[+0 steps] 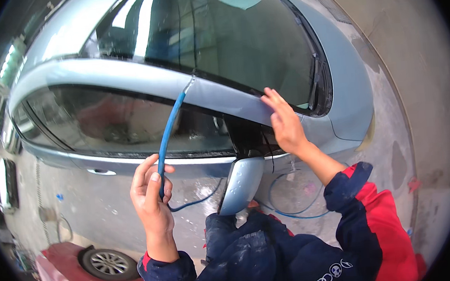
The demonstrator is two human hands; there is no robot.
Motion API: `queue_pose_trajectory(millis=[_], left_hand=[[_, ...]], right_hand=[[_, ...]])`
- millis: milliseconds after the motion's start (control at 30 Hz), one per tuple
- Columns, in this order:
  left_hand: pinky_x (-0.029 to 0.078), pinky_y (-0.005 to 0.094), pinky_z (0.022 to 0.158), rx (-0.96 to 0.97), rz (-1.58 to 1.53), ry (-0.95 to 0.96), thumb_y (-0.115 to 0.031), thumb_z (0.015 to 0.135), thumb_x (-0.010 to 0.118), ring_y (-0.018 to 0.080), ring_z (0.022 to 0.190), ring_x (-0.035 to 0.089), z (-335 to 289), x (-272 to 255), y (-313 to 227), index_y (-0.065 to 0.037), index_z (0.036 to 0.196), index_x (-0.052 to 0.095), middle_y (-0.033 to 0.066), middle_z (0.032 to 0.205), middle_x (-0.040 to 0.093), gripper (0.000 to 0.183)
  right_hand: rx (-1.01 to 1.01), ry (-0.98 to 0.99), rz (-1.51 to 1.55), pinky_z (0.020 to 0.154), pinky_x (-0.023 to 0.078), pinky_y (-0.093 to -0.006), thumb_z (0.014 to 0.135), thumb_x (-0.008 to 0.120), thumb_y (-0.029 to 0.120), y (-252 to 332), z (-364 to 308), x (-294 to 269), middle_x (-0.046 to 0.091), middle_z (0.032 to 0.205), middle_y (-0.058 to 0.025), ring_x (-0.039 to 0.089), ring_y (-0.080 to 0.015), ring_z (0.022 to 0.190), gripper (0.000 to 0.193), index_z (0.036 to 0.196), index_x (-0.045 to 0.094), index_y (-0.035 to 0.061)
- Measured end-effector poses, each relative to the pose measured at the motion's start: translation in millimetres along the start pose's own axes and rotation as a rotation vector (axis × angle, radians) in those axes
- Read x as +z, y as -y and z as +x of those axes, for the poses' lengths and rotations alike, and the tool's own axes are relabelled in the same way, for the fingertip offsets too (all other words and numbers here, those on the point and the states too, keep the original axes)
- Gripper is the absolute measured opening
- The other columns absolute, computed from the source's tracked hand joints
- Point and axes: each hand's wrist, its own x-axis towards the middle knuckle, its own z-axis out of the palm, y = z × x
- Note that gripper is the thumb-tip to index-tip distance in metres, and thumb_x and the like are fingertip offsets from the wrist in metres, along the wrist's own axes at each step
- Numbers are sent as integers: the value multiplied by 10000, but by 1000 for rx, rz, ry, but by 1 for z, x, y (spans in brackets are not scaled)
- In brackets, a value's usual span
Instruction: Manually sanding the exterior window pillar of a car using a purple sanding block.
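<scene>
My left hand (151, 191) is closed around a blue hose (166, 137) beside the light blue car. The hose rises from my fingers, and its tip lies at the car's silver-blue roof edge (221, 94), where a thin stream of water seems to come out. Farther forward on the same pillar, my right hand (287, 127) is held flat with fingers stretched out and nothing in it. Whether its palm touches the paint cannot be told. Below it is the wing mirror (245, 181), dotted with water drops. The windscreen (249, 48) spreads out beyond both hands.
The slack hose (299, 216) loops on the wet concrete floor by my legs. At the lower left stands a red car (71, 274) with its wheel (109, 263) toward me. A pale paper (240, 0) shows at the windscreen. Other vehicles are at the far left.
</scene>
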Motion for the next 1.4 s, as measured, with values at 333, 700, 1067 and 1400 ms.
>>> queue_pose_trajectory(millis=[333, 700, 1067, 1400], left_hand=[[467, 244, 569, 132, 616, 565, 19, 1071, 483, 53, 645, 520, 94, -62, -50, -16, 1447, 645, 14, 898, 546, 411], [562, 430, 775, 475, 913, 1465, 185, 814, 558, 376, 806, 690, 273, -87, -80, -29, 1401, 604, 179, 929, 645, 626], [440, 546, 835, 1811, 1109, 1505, -491, 947, 702, 441, 926, 526, 310, -27, -95, 5, 1019, 594, 221, 950, 506, 513], [387, 499, 744, 1732, 1114, 1675, -668, 1033, 501, 403, 815, 491, 352, -8, -121, -20, 886, 545, 188, 901, 461, 666]], right_hand=[[687, -842, 1312, 1048, 519, -369, 1087, 617, 145, 44, 3, 15, 704, 1262, -85, 667, -178, 1167, 310, 1349, 643, -20], [766, -763, 96, 1228, 388, -485, 983, 669, 179, 190, 100, 133, 539, 1551, -306, 483, -479, 1480, 530, 1490, 611, 36], [990, -717, -41, 1082, 410, -542, 787, 779, 84, 228, 136, 168, 238, 1720, -298, 229, -415, 1629, 951, 1634, 357, -6], [889, -895, -119, 1067, 387, -478, 807, 798, 231, 267, 171, 202, 261, 1720, -316, 225, -402, 1640, 990, 1613, 330, -101]])
